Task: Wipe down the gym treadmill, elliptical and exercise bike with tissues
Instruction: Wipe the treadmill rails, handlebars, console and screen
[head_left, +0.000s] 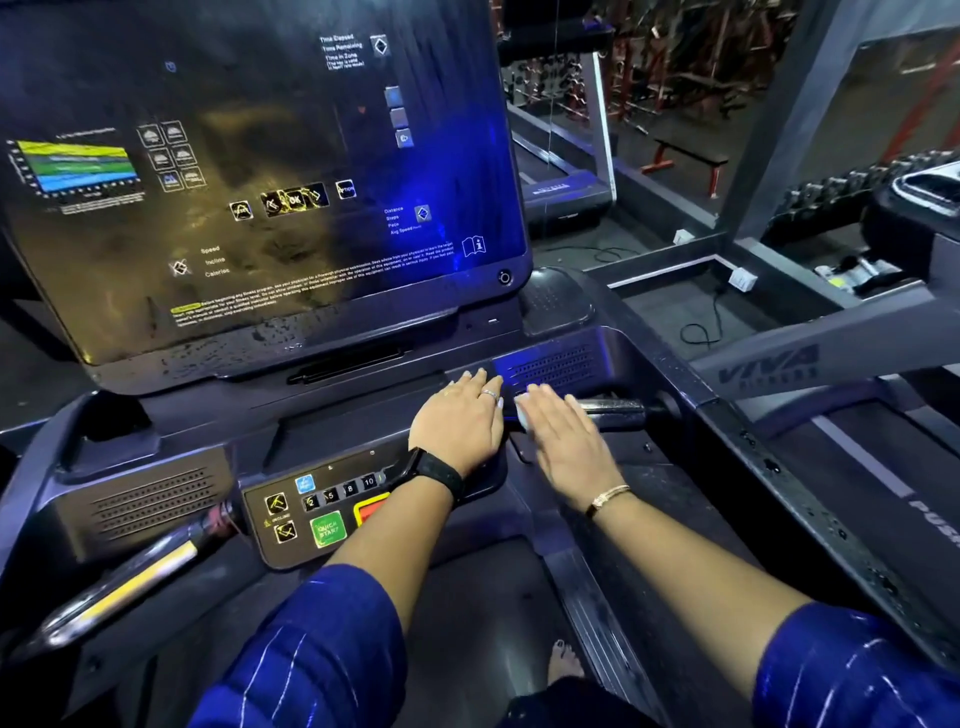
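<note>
Head view looks over one treadmill (363, 415), where two hands lie palms down, side by side, on the ledge just below its one big display panel (260, 182). The left hand (460, 421), with one ring (489, 394) and one black watch (436, 475), rests flat, fingers straight and holding nothing. The right hand (563, 441), with one gold bracelet (608, 500), keeps its fingers (540, 402) stretched flat, pressing the one white tissue (521, 415), which peeps out at the thumb side, onto the ledge below the panel's lower right corner. Two slotted grilles sit below the panel, one (553, 364) ahead of the right hand and one (153, 501) far left.
</note>
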